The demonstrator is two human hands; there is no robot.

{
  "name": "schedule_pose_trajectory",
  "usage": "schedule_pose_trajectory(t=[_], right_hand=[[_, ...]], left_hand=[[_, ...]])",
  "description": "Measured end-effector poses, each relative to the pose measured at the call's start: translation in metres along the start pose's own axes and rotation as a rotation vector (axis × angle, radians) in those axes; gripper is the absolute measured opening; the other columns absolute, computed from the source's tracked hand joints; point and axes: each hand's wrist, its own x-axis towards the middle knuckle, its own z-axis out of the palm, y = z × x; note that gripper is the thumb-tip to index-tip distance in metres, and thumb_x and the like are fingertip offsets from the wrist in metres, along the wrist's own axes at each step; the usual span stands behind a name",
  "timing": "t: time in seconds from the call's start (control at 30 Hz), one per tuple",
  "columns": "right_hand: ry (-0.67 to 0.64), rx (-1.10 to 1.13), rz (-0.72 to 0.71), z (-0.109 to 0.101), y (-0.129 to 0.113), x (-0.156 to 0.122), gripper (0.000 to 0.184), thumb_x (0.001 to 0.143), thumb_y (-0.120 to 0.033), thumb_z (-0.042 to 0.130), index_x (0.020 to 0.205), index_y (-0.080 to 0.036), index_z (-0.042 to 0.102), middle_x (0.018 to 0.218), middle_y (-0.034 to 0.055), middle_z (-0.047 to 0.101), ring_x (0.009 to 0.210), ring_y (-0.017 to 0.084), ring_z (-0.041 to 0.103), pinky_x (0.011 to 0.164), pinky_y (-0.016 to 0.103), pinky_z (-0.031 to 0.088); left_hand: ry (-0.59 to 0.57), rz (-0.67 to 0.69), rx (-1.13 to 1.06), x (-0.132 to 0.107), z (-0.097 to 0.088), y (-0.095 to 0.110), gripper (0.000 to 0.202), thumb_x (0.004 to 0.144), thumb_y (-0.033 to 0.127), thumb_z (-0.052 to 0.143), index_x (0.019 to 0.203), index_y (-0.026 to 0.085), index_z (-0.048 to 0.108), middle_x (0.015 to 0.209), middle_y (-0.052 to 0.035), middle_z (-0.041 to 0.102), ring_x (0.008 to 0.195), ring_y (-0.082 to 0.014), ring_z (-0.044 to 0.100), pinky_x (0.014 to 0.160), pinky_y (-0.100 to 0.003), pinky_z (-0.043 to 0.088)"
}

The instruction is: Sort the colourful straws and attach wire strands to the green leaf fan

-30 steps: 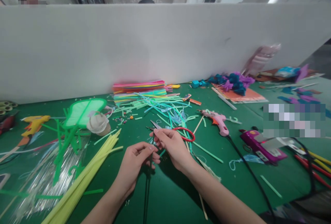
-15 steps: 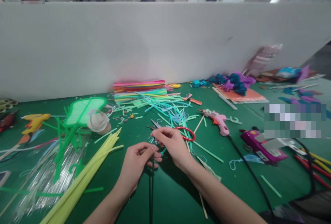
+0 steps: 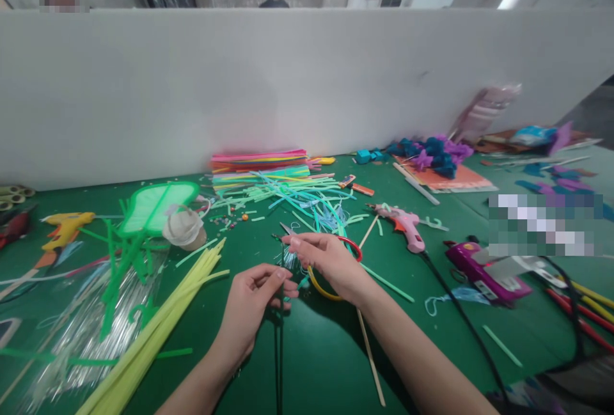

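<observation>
A thin dark cord (image 3: 280,354) hangs in two strands below my left hand (image 3: 261,293), whose thumb and forefinger pinch it. Just above and to the right, my right hand (image 3: 326,258) pinches the upper end of the same cord, a short dark length showing between both hands. Scissors (image 3: 327,291) with red and yellow handles lie on the table beneath my right hand, which partly hides them; their tips point up and left. Thin pale-blue tinsel-like strands (image 3: 289,258) show between the hands, next to a small teal piece (image 3: 304,282).
Yellow-green pipe cleaners (image 3: 158,319) lie at left, near a lidded cup (image 3: 185,228) and a yellow glue gun (image 3: 64,229). Coloured stems (image 3: 259,162) are piled behind. At right are a pink glue gun (image 3: 405,223) and a purple device (image 3: 487,274). A white partition (image 3: 288,82) stands behind.
My right hand has shifted slightly right and turned, drawing the cord's end upward and uncovering the scissors' yellow handle. My left hand stays nearly in place.
</observation>
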Motion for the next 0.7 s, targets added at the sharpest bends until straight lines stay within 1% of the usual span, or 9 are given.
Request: schedule_pose_trajectory(t=[0.1,0.23,0.33,0.43,0.5,0.6,0.7], right_hand=[[0.044,0.026,0.018,0.004,0.001,0.0,0.035,0.07,-0.046,0.075,0.087,-0.015,0.076,0.072,0.0013,0.065,0.056,0.008,0.042,0.055,0.024,0.033],[0.033,0.033,0.011,0.007,0.005,0.0,0.032,0.07,-0.045,0.075,0.081,-0.015,0.076,0.065,0.0003,0.062,0.054,0.009,0.041,0.053,0.024,0.03],[0.047,0.046,-0.014,0.008,0.005,0.0,0.028,0.069,-0.043,0.075,0.077,-0.016,0.074,0.064,-0.0002,0.062,0.056,0.01,0.044,0.054,0.024,0.032],[0.066,0.075,-0.047,0.011,0.005,-0.001,0.023,0.067,-0.039,0.077,0.07,-0.017,0.071,0.066,-0.0007,0.062,0.062,0.011,0.049,0.06,0.025,0.037],[0.09,0.096,-0.068,0.013,0.005,-0.001,0.022,0.066,-0.036,0.077,0.066,-0.017,0.068,0.065,-0.0016,0.061,0.063,0.011,0.05,0.063,0.025,0.039],[0.098,0.119,-0.068,0.014,0.007,-0.002,0.022,0.068,-0.037,0.077,0.069,-0.016,0.07,0.062,-0.0021,0.059,0.058,0.009,0.047,0.058,0.024,0.037],[-0.002,0.208,0.005,0.011,0.009,-0.001,0.025,0.072,-0.039,0.075,0.078,-0.015,0.074,0.066,-0.0003,0.061,0.057,0.008,0.047,0.055,0.022,0.035]], left_hand=[[-0.018,-0.002,0.009,-0.001,0.001,0.0,0.029,0.077,0.041,0.069,0.083,0.013,0.071,0.07,-0.0075,0.073,0.067,-0.0174,0.069,0.056,-0.023,0.055],[-0.032,0.002,0.023,-0.002,0.003,0.0,0.029,0.078,0.041,0.068,0.083,0.013,0.071,0.072,-0.0078,0.073,0.068,-0.0179,0.069,0.057,-0.024,0.055],[-0.04,0.001,0.032,-0.003,0.004,-0.001,0.029,0.077,0.042,0.069,0.083,0.013,0.071,0.072,-0.0082,0.073,0.068,-0.0186,0.069,0.057,-0.025,0.055],[-0.046,0.005,0.043,-0.003,0.005,-0.002,0.03,0.078,0.042,0.068,0.083,0.013,0.072,0.072,-0.0083,0.073,0.069,-0.0191,0.07,0.057,-0.025,0.055],[-0.05,0.008,0.043,-0.003,0.005,-0.002,0.03,0.078,0.042,0.068,0.084,0.013,0.072,0.073,-0.0085,0.073,0.07,-0.0196,0.07,0.058,-0.026,0.056],[-0.053,0.011,0.035,-0.003,0.005,-0.001,0.029,0.079,0.041,0.068,0.084,0.013,0.071,0.073,-0.0085,0.073,0.07,-0.0195,0.07,0.058,-0.026,0.056],[-0.047,0.017,0.02,-0.004,0.003,0.0,0.028,0.078,0.04,0.069,0.084,0.013,0.071,0.072,-0.0078,0.073,0.069,-0.0184,0.069,0.056,-0.024,0.055]])
